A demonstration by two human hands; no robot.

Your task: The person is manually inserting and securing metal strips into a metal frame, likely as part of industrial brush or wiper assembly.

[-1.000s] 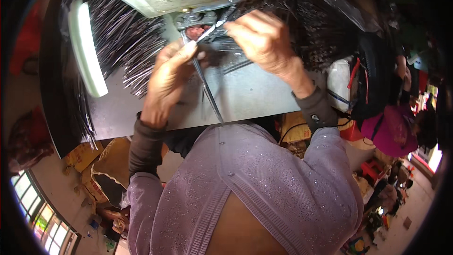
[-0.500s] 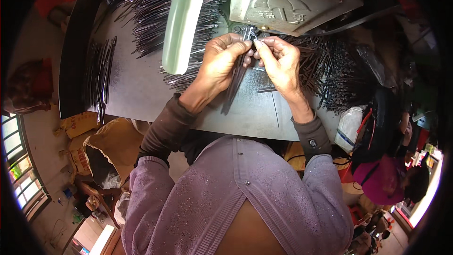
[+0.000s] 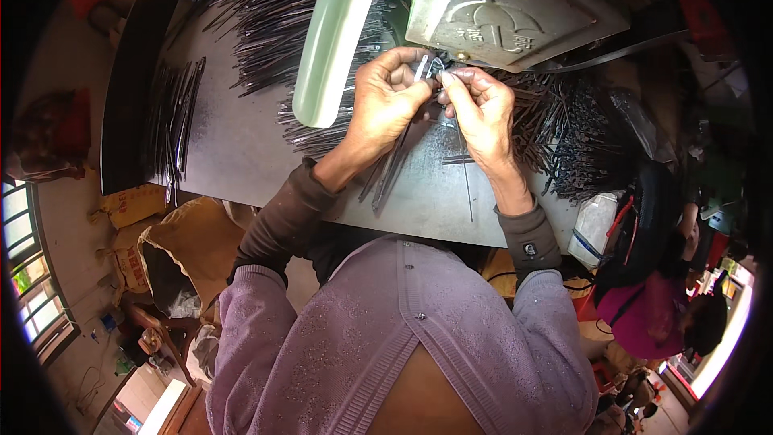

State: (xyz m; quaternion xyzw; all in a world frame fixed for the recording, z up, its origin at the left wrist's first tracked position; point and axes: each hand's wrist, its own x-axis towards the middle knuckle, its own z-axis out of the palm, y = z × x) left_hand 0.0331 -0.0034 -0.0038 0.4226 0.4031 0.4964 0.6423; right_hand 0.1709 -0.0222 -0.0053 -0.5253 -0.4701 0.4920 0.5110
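My left hand (image 3: 385, 98) is closed around a few thin dark metal strips (image 3: 390, 171). Their long ends slant down over the metal table top (image 3: 322, 206), and their bright upper ends stick out above my fingers. My right hand (image 3: 483, 113) pinches with thumb and forefinger at a small shiny piece by those upper ends. The fingertips hide most of it, so its kind cannot be told. Both hands meet just below the front of a grey metal machine (image 3: 515, 28) with a raised umbrella-shaped mark. A thin dark strip (image 3: 468, 185) runs down the table below my right hand.
A pale green curved guard (image 3: 336, 40) stands left of my hands. Heaps of dark strips lie behind it (image 3: 274, 44) and right of my right hand (image 3: 576, 137). A smaller bundle (image 3: 177, 121) lies at the table's left, near its raised dark edge (image 3: 122, 105).
My left hand has turned a little and its strips now fan apart at their lower ends. My right hand stays pinched by their upper ends. The whole view has shifted slightly.
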